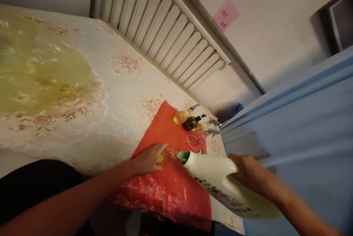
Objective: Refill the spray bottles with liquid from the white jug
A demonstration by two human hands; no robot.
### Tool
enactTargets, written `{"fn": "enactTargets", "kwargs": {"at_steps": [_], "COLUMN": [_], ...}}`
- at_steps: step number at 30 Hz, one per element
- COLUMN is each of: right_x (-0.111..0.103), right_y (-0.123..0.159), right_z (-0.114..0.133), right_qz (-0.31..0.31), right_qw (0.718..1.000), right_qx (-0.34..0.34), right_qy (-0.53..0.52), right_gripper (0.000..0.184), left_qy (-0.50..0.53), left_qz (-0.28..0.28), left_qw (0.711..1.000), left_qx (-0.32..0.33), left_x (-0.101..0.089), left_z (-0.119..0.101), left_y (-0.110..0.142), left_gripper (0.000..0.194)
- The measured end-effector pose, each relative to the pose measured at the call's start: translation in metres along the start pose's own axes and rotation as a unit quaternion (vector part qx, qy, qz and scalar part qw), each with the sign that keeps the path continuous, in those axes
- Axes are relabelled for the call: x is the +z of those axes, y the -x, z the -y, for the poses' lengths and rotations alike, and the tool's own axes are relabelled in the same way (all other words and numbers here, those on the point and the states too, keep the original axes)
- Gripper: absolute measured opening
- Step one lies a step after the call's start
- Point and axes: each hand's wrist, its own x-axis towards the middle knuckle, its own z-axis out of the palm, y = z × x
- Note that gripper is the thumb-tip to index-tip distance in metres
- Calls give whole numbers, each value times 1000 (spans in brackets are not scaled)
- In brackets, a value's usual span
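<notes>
My left hand (149, 160) is wrapped around a small clear plastic bottle (168, 156) on the red plastic sheet; a little yellow liquid shows low in it. With my right hand (249, 171) I grip the handle of a large cream-coloured jug (217, 173) with a printed label. The jug is tipped so that its mouth meets the bottle's neck. A green piece (182, 156) sits between the two mouths; whether it is a spout or a funnel I cannot tell. Beyond the bottle stand several spray bottles, among them a pink one (196, 138), a dark green one (189, 123) and an orange-yellow one (180, 117).
The red plastic sheet (154, 133) covers part of a table with a floral cloth (116, 92). A large yellow translucent plastic bag (44, 67) lies on the left. Behind the table are a white radiator (165, 34) and a wall with a pink note (226, 15). A blue curtain (303, 125) hangs at right.
</notes>
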Motion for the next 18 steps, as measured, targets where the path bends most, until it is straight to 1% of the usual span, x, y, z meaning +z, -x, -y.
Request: {"fn": "enactTargets", "kwargs": {"at_steps": [5, 9, 18], "right_x": [-1, -2, -3], "right_y": [0, 1, 0], "right_z": [1, 3, 6], "right_qz": [0, 2, 6], "right_qw": [1000, 1000, 1000], "right_qx": [-1, 12, 14], "right_qy": [1, 4, 15], "right_gripper": [14, 13, 14], "left_qy": [5, 11, 16], "left_qz": [-7, -9, -10], "left_qw": [1000, 1000, 1000], "left_qx": [10, 7, 6], "left_x": [3, 2, 1], "left_z": [5, 3, 1], "left_y": [-1, -1, -1], "left_gripper": [87, 88, 88]}}
